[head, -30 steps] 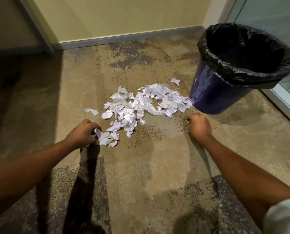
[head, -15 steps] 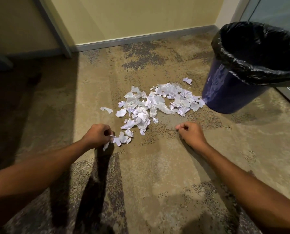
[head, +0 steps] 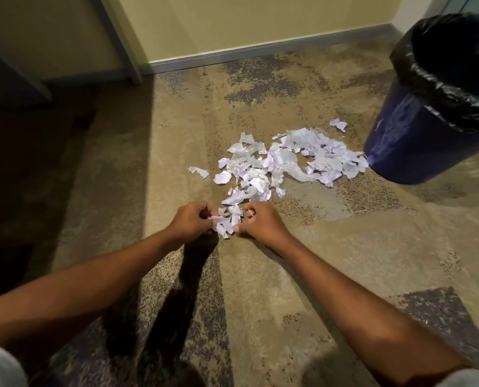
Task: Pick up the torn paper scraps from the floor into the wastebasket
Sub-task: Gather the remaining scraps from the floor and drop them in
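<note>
A heap of torn white paper scraps (head: 283,163) lies on the carpet, stretching right toward a dark blue wastebasket (head: 417,146) lined with a black bag. One scrap (head: 198,171) sits apart to the left, another (head: 338,124) near the basket. At the heap's near end, my left hand (head: 189,220) and my right hand (head: 262,222) close in from either side on a small cluster of scraps (head: 228,222). The left fingers pinch scraps. The right fingers curl against the cluster's edge.
A yellow wall with a grey baseboard (head: 260,53) runs behind the heap. A grey door frame post (head: 121,40) stands at the back left, with dark shadowed floor (head: 37,163) left of it. Mottled tan and grey carpet (head: 316,247) surrounds the hands.
My right hand has moved left from beside the wastebasket to the near cluster of scraps. My left hand stayed there, gathering. The view has shifted, so the basket sits further right.
</note>
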Action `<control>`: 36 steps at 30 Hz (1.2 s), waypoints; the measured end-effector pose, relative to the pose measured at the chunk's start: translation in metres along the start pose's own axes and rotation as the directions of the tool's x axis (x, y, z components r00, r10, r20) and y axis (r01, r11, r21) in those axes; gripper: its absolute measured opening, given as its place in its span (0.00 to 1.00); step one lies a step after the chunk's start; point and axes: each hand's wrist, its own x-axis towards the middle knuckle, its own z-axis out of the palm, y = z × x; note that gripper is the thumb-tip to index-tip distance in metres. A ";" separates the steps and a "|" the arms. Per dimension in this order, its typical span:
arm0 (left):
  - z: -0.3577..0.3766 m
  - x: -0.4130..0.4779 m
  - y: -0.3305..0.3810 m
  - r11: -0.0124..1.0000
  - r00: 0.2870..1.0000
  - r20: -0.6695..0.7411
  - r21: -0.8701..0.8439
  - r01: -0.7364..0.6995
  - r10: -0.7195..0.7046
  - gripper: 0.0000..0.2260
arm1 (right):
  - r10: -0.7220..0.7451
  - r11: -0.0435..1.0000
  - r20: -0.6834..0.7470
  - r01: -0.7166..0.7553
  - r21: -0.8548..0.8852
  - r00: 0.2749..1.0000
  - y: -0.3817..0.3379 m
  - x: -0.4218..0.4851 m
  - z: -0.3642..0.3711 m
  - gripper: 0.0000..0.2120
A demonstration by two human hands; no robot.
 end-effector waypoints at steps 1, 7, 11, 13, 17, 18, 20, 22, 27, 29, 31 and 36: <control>-0.001 0.001 0.001 1.000 1.000 0.026 0.015 -0.004 0.004 0.10 | -0.009 0.998 0.025 0.011 -0.067 1.000 -0.003 0.003 0.004 0.24; -0.008 0.006 0.011 0.950 0.970 0.200 0.251 -0.184 0.135 0.37 | -0.059 0.856 0.111 0.108 -0.505 0.992 -0.008 0.024 0.031 0.44; -0.004 0.013 0.012 0.884 0.958 0.204 0.382 -0.269 0.203 0.34 | -0.101 0.846 0.140 0.159 -0.510 0.985 -0.012 0.029 0.043 0.41; 0.000 0.013 0.012 0.881 0.970 0.130 0.407 -0.240 0.204 0.22 | -0.122 0.831 0.119 0.167 -0.531 0.985 -0.013 0.029 0.049 0.27; 0.007 0.004 0.013 0.897 0.972 0.017 0.381 -0.224 0.235 0.07 | -0.165 0.865 -0.005 0.143 -0.482 0.986 -0.010 0.021 0.059 0.10; 0.008 0.001 0.014 0.905 0.975 0.003 0.371 -0.207 0.222 0.06 | -0.161 0.880 -0.036 0.127 -0.458 0.986 -0.007 0.019 0.061 0.11; 0.011 -0.005 0.016 0.933 0.984 -0.012 0.321 -0.165 0.178 0.08 | -0.128 0.905 -0.080 0.083 -0.417 0.989 -0.003 0.014 0.061 0.12; 0.016 -0.009 0.018 0.961 0.993 -0.016 0.254 -0.107 0.115 0.07 | -0.065 0.944 -0.118 0.023 -0.329 0.991 0.003 0.009 0.059 0.11; 0.032 -0.017 0.045 1.000 1.000 0.001 0.005 0.001 -0.001 0.08 | 0.099 0.994 -0.202 -0.108 -0.034 0.974 0.013 0.000 0.033 0.16; 0.036 -0.018 0.066 0.995 0.999 0.039 -0.096 -0.022 0.026 0.09 | 0.113 0.994 -0.245 -0.111 0.023 0.963 -0.001 -0.007 0.010 0.16; 0.039 -0.016 0.093 0.982 0.995 0.071 -0.177 -0.062 0.076 0.08 | 0.092 0.996 -0.283 -0.088 0.028 0.955 -0.012 -0.010 -0.018 0.11; 0.044 -0.005 0.167 0.931 0.987 0.081 -0.351 -0.103 0.140 0.13 | 0.007 1.000 -0.393 -0.011 -0.009 0.920 -0.049 -0.012 -0.091 0.10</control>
